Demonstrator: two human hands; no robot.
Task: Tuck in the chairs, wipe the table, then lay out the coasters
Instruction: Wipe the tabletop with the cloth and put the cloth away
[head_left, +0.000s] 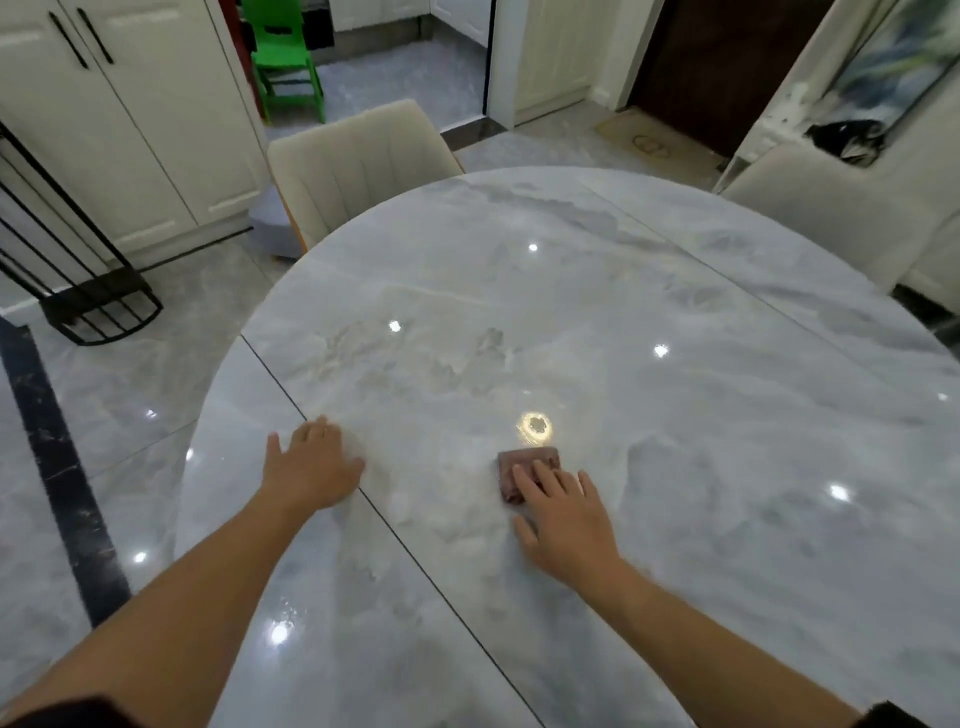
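One cloth (524, 462) is pressed under the flat right hand (563, 519). The table (649, 312) is touched by the flat left hand (311, 467).

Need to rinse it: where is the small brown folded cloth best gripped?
Probably its far edge, pinched from above: the small brown folded cloth lies flat on the grey marble table, and the straight fingers of the right hand cover its near part, leaving that edge free.
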